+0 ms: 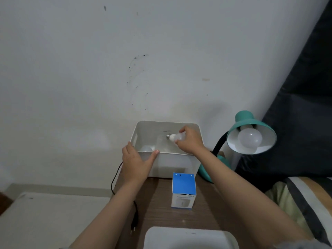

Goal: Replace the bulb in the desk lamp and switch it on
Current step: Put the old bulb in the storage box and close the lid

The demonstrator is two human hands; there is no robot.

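The right hand (188, 141) pinches a loose white bulb (177, 137) over the white bin (172, 164), the left hand (137, 159) rests open-fingered on its rim, beside the teal desk lamp (251, 133).

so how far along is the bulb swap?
Looks done: a bulb sits in the lamp, though old or new I cannot tell. In hand: the right hand holds a loose bulb over the white bin, and the left hand steadies its rim. Left: the lamp is unlit and the plug lies loose on the desk.
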